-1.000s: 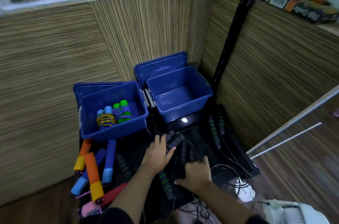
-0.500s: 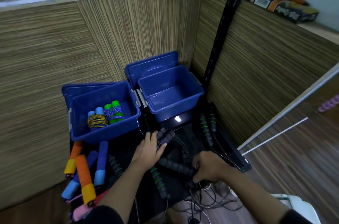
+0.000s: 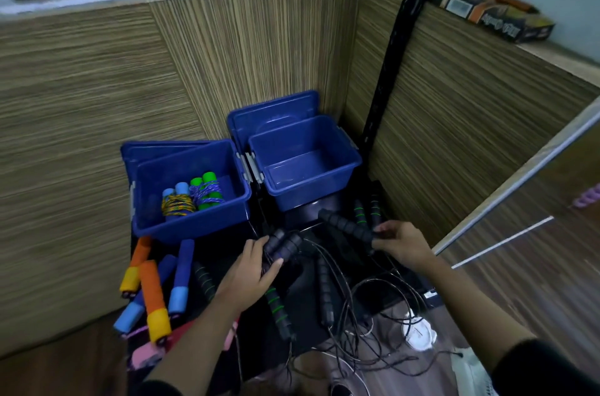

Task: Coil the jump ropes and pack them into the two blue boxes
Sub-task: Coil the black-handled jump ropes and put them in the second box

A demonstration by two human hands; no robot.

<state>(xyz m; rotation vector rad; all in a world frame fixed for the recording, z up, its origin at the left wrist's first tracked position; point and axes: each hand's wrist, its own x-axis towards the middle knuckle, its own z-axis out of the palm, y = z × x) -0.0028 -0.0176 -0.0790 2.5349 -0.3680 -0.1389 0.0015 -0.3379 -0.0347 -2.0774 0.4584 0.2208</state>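
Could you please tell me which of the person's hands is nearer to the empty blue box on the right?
Right. The right hand, gripping a black handle, sits just below the empty blue box's near right corner. The left hand holds two black handles lower and further left.

Bare forearms — black sleeve [image 3: 548,366] ends near each elbow.
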